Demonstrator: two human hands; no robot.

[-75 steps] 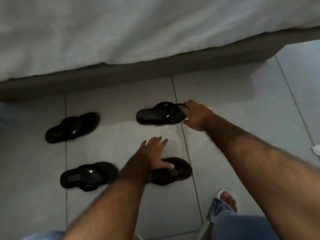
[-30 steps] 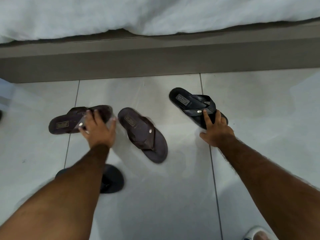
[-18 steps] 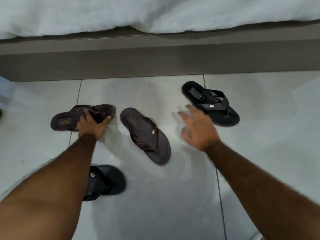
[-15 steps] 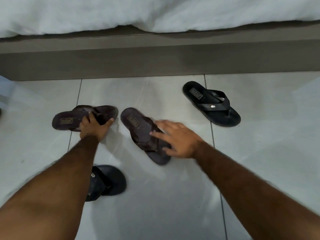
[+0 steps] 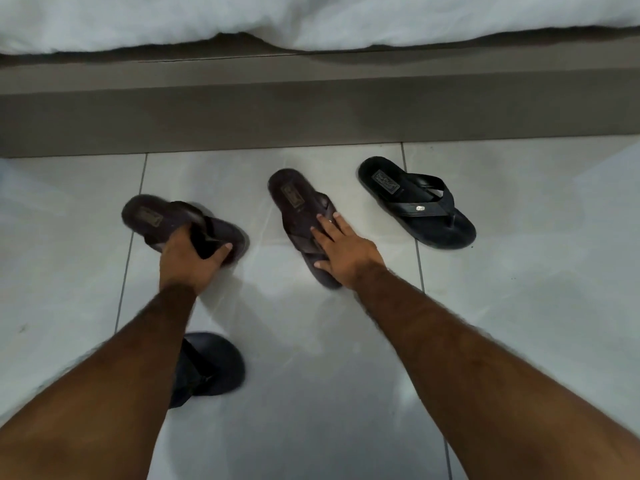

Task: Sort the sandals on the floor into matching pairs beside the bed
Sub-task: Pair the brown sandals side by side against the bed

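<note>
Several sandals lie on the pale tiled floor beside the bed. My left hand [image 5: 188, 258] grips a brown sandal [image 5: 152, 218] by its strap, heel pointing up-left. My right hand [image 5: 343, 251] rests flat on the toe end of a second brown sandal [image 5: 294, 199], fingers spread over its straps. A black sandal [image 5: 412, 206] lies alone to the right, heel toward the bed. Another black sandal [image 5: 214, 368] sits nearer me, half hidden under my left forearm.
The grey bed base [image 5: 311, 112] runs across the top, with white bedding [image 5: 311, 19] hanging over it. Pale floor tiles [image 5: 536, 306] stretch to the right and between my arms.
My right hand left the black sandal and landed on the middle brown sandal, shifting it toward the bed. My left hand closed around the left brown sandal and turned it to the right.
</note>
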